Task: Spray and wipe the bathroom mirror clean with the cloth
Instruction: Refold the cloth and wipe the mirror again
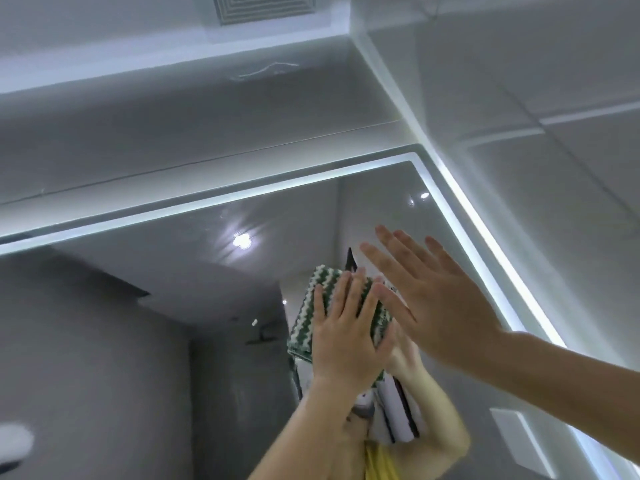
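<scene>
Overhead, the large rectangular wall mirror [173, 306] with rounded corners fills the lower two thirds of the frame, and a bright white lit strip [207, 206] runs along its top and right edges. Its glass reflects grey walls and a round ceiling lamp [241, 240] as a starry glare at upper centre. Glossy pale grey wall tiles [536, 98] rise above and to the right of the mirror, meeting in a corner at upper right. A white square ceiling vent [263, 8] with nested louvres sits at the top edge of the frame. The right hand [433, 299] reaches in from the lower right on a bare forearm. Its fingers are straight and spread toward the mirror's upper right corner, and its grip is fully open with nothing in it. Whether it touches the glass cannot be told. The left hand [343, 334] comes up from the bottom centre and lies flat, fingers straight and together, pressing on the green and white zigzag-patterned folded cloth [308, 313]. Its grip is likewise open, palm down on the fabric rather than curled round it. That cloth lies against the glass just right of the frame's centre, partly under the left palm, and the reflected arm shows just below and to the right of it.
</scene>
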Action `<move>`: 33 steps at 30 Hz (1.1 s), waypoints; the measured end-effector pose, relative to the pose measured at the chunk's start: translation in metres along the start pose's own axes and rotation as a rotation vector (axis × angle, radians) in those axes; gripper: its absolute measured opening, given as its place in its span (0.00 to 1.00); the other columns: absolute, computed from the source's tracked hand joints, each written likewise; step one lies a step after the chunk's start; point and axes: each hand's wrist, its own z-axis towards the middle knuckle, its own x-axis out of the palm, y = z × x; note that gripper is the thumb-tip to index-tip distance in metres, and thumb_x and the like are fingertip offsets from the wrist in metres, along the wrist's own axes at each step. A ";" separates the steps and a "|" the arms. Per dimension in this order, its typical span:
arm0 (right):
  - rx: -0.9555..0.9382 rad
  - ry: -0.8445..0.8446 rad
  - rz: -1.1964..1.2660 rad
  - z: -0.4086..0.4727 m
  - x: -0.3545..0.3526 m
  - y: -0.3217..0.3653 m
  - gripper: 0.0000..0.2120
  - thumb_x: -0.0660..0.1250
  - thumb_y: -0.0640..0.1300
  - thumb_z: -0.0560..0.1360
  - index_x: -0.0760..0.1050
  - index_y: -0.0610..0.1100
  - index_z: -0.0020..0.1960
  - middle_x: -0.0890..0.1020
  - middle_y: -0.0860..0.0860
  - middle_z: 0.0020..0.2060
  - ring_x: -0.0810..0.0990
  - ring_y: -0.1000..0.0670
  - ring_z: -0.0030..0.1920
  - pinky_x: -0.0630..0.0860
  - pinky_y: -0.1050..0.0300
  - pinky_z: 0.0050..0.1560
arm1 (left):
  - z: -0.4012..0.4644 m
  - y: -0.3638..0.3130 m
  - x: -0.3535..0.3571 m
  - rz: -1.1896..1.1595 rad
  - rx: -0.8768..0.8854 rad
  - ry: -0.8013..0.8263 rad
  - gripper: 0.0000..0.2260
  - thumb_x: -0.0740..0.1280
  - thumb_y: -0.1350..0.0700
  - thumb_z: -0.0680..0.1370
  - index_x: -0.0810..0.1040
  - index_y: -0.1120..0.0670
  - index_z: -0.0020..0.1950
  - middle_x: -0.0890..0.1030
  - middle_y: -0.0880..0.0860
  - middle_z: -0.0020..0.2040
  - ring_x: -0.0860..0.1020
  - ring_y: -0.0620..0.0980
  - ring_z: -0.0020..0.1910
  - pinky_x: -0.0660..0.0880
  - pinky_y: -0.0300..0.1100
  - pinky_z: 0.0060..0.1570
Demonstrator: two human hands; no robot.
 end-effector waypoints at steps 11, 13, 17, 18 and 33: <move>0.046 0.001 -0.024 0.013 0.021 -0.015 0.26 0.46 0.55 0.81 0.67 0.45 0.72 0.69 0.44 0.70 0.69 0.43 0.69 0.67 0.36 0.65 | 0.094 0.071 -0.019 0.098 -0.082 -0.014 0.30 0.39 0.36 0.75 0.40 0.44 0.76 0.42 0.47 0.77 0.41 0.48 0.76 0.38 0.54 0.73; 0.030 -0.012 -0.024 0.011 0.025 -0.015 0.26 0.46 0.55 0.81 0.68 0.44 0.71 0.68 0.44 0.70 0.68 0.43 0.69 0.67 0.35 0.65 | 0.103 0.089 -0.020 0.106 -0.108 -0.021 0.29 0.41 0.36 0.77 0.40 0.44 0.76 0.42 0.47 0.77 0.42 0.48 0.76 0.38 0.53 0.73; 0.000 0.017 -0.047 0.002 0.034 -0.013 0.26 0.45 0.55 0.81 0.66 0.45 0.72 0.67 0.44 0.71 0.67 0.43 0.70 0.67 0.37 0.66 | 0.096 0.138 -0.031 0.166 -0.189 -0.038 0.32 0.37 0.35 0.74 0.42 0.45 0.76 0.44 0.47 0.78 0.44 0.48 0.76 0.38 0.52 0.73; 0.000 0.038 -0.055 -0.002 0.036 -0.011 0.27 0.44 0.56 0.81 0.66 0.45 0.72 0.67 0.44 0.71 0.67 0.44 0.70 0.68 0.38 0.66 | 0.089 0.154 -0.036 0.157 -0.231 -0.039 0.33 0.37 0.35 0.73 0.43 0.45 0.76 0.45 0.47 0.78 0.44 0.48 0.76 0.38 0.51 0.73; 0.105 0.083 0.043 -0.012 0.005 0.029 0.26 0.45 0.55 0.80 0.61 0.45 0.74 0.65 0.44 0.72 0.66 0.44 0.71 0.61 0.40 0.69 | -0.056 0.116 -0.026 0.081 -0.197 -0.076 0.27 0.43 0.39 0.79 0.54 0.49 0.76 0.60 0.53 0.75 0.55 0.52 0.74 0.51 0.53 0.70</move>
